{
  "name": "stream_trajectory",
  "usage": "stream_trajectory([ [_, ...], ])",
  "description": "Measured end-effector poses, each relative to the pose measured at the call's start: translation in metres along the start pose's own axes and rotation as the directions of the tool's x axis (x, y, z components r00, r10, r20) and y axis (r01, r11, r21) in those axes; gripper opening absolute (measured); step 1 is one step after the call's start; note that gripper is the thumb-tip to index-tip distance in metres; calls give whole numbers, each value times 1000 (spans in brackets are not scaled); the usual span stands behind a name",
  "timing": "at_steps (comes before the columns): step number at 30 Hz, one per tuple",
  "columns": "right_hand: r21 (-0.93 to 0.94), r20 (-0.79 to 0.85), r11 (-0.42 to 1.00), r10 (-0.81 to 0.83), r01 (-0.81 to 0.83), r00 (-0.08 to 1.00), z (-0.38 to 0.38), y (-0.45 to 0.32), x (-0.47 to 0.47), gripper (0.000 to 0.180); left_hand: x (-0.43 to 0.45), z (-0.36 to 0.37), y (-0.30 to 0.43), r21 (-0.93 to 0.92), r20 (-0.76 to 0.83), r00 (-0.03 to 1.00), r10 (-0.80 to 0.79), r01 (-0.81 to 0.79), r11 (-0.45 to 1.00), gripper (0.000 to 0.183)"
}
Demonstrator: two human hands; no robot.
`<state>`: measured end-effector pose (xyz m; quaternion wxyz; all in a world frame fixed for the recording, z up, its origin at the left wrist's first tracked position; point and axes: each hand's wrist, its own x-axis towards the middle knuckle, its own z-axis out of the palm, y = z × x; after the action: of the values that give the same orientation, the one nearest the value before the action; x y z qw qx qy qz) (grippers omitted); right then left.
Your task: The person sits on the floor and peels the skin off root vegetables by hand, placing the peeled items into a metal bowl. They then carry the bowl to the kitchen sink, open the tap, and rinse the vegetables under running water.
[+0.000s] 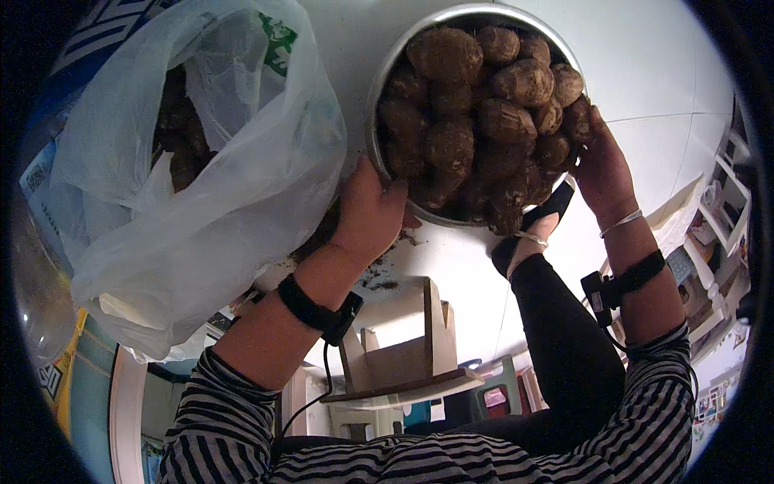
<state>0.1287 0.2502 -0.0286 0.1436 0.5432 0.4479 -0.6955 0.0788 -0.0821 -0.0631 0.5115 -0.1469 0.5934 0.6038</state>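
Note:
A round metal basin (pixel 376 121) is heaped with brown, rough-skinned taro corms (pixel 450 142). My left hand (pixel 372 209) grips its near-left rim, the thumb lying over the edge. On the opposite side, my right hand (pixel 601 163) holds the right rim, its fingertips beside a corm at the edge; part of that grip is hidden. To the left, a translucent white plastic bag (pixel 242 199) with green printing gapes open. More dark corms (pixel 178 145) show inside it, partly covered by the bag's folds.
A small wooden stool (pixel 399 363) stands close to my body. Dirt crumbs (pixel 381 275) lie on the pale tiled floor (pixel 647 66) below my left hand. My foot in a black shoe (pixel 559 199) is just under the basin. Shelving (pixel 725 199) stands at the far right.

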Motion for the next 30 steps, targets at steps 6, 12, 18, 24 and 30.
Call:
stream_trajectory([
  [6,131,-58,990,-39,47,998,12,1,-2,48,1,3,8,-33,-20,997,-72,72,997,52],
  [12,124,-86,986,-101,111,991,16,-2,-1,46,4,7,20,58,-94,994,-61,67,996,50],
  [18,116,-167,978,-153,173,974,14,-3,6,42,6,14,29,75,-198,975,-104,121,990,41],
  [24,182,-167,966,-155,184,974,12,2,12,41,5,17,29,70,-257,956,-143,166,984,32],
  [30,221,-187,965,-101,142,977,26,-2,-40,39,-35,12,41,539,-184,932,312,-170,825,45],
])
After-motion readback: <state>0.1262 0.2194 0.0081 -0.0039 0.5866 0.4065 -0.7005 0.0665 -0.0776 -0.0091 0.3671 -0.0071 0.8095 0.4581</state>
